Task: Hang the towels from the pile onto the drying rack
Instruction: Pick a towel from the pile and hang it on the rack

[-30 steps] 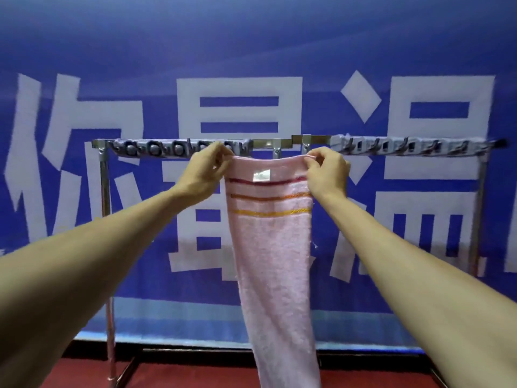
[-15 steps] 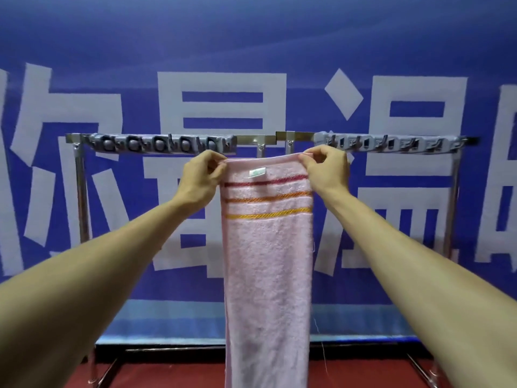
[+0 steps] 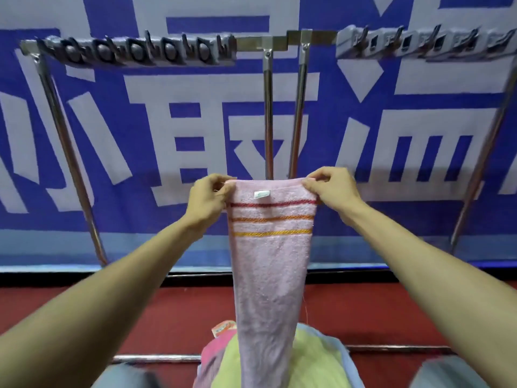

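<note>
Fingers of both hands pinch the striped pink towel's top corners, stretched flat.

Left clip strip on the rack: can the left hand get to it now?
Probably yes. Nothing stands between the left hand and the left clip strip; the hand is just well below it, pinching a corner of the pink towel.
</note>
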